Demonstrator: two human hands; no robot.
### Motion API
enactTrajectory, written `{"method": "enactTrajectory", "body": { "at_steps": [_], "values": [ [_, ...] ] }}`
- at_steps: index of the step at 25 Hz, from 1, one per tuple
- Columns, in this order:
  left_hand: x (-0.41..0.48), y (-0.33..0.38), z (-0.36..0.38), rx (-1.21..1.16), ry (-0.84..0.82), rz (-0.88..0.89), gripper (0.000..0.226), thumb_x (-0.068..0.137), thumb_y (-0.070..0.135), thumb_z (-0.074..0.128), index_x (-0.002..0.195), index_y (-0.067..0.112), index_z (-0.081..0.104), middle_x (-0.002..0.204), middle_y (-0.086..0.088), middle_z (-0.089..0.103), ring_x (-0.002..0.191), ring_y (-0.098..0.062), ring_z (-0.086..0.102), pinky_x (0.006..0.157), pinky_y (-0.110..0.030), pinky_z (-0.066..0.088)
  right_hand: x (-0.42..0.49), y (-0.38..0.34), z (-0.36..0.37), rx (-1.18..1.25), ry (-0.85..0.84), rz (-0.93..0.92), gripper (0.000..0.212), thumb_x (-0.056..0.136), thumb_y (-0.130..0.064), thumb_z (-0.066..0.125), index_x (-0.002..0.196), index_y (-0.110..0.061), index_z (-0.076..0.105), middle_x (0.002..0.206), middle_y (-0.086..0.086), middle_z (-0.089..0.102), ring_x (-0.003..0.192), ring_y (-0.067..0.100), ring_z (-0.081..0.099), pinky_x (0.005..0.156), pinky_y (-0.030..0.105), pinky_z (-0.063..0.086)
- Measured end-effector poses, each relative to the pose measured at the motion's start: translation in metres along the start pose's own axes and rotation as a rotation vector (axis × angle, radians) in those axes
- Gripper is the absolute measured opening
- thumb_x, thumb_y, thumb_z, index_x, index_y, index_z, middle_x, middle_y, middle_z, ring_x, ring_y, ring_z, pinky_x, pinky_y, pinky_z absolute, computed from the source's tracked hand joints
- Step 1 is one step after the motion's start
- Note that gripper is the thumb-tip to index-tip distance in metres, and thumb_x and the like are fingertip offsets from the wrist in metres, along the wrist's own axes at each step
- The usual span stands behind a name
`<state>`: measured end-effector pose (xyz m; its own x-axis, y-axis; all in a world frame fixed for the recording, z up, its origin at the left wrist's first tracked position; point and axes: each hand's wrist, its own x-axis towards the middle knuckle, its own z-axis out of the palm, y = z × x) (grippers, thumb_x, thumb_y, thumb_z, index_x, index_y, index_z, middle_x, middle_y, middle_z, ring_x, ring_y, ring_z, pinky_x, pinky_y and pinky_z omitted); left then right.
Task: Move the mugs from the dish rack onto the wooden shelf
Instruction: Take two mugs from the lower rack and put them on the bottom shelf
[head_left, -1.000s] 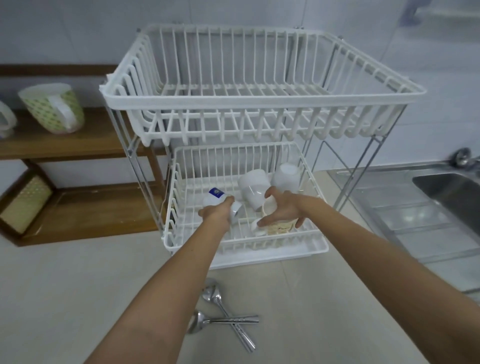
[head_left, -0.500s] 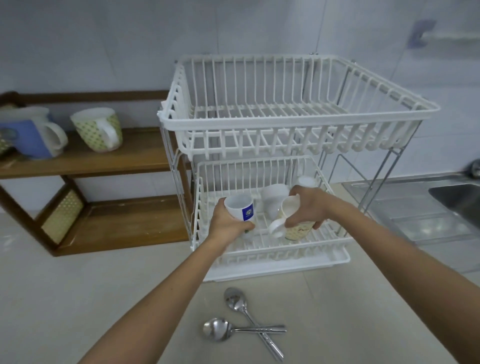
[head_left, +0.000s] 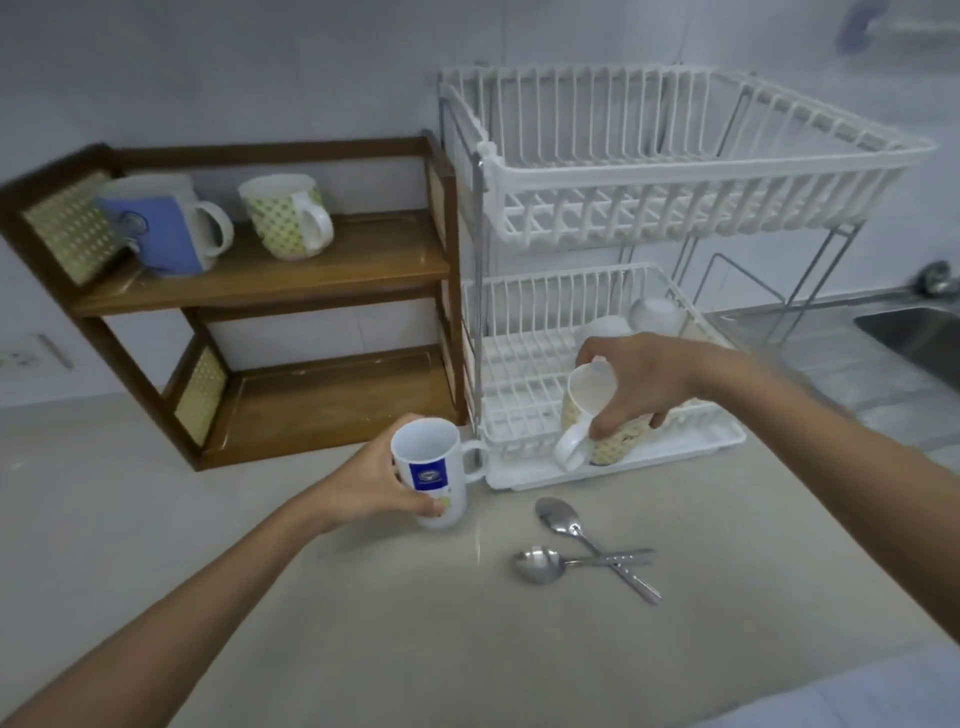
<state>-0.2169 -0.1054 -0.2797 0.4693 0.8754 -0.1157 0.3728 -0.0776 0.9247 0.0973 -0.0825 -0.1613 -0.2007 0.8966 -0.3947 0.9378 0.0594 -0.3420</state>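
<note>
on the wooden shelf (head_left: 270, 270), left of the dish rack (head_left: 675, 171), two mugs sit. left hand (head_left: 363, 491) has its grip wrapped around a white mug (head_left: 434, 475) just left of the rack's base; right hand (head_left: 649, 382) clutches a patterned mug (head_left: 587, 410) over the rack's lower tray. spoons (head_left: 587, 551) lie on the surface below it.

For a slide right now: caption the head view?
Left hand carries blue-logo mug toward wooden shelf; right hand lifts patterned mug from dish rack.
</note>
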Motion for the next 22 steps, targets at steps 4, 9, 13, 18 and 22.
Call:
{"method": "enactTrajectory", "body": {
  "at_steps": [4,9,13,18,22],
  "values": [
    [-0.041,-0.049,-0.053,-0.03,0.143,-0.099,0.074,0.05,0.031,0.091,0.108,0.049,0.049,0.099,0.021,0.066,0.093,-0.001,0.064,0.064,-0.014,0.054,-0.007,-0.061,0.038,0.052,-0.091,-0.102,0.07,0.054,-0.037,0.083,0.114,-0.034,0.046,0.098,-0.007,0.055,0.08,0.013,0.063,0.051,0.032,0.06],
    [-0.055,-0.094,-0.095,-0.116,0.604,-0.244,0.074,0.058,0.035,0.088,0.118,0.033,0.045,0.103,0.013,0.061,0.094,-0.012,0.061,0.062,-0.019,0.053,0.028,-0.138,0.085,0.051,-0.164,-0.243,0.067,0.056,-0.037,0.084,0.113,-0.03,0.049,0.101,-0.007,0.055,0.084,0.014,0.062,0.052,0.034,0.061],
    [-0.049,-0.111,-0.13,-0.11,0.846,-0.239,0.074,0.057,0.03,0.089,0.118,0.028,0.048,0.11,0.005,0.061,0.097,-0.015,0.06,0.072,-0.027,0.053,0.086,-0.195,0.11,0.083,-0.125,-0.26,0.071,0.059,-0.037,0.085,0.118,-0.026,0.047,0.112,-0.001,0.053,0.095,0.021,0.058,0.05,0.032,0.06],
    [-0.027,-0.124,-0.162,0.077,0.951,-0.319,0.079,0.058,0.02,0.089,0.125,0.019,0.048,0.12,-0.005,0.059,0.102,-0.018,0.053,0.084,-0.034,0.048,0.161,-0.242,0.123,0.107,0.028,-0.122,0.08,0.057,-0.038,0.086,0.124,-0.018,0.047,0.119,0.007,0.055,0.097,0.028,0.059,0.052,0.035,0.06],
    [0.0,-0.134,-0.177,0.06,1.024,-0.348,0.079,0.056,0.019,0.09,0.124,0.016,0.049,0.123,-0.007,0.059,0.114,-0.027,0.054,0.09,-0.038,0.048,0.211,-0.26,0.124,0.108,0.11,-0.01,0.088,0.054,-0.041,0.085,0.128,-0.015,0.045,0.125,0.009,0.053,0.106,0.031,0.058,0.063,0.04,0.061]
  ]
}}
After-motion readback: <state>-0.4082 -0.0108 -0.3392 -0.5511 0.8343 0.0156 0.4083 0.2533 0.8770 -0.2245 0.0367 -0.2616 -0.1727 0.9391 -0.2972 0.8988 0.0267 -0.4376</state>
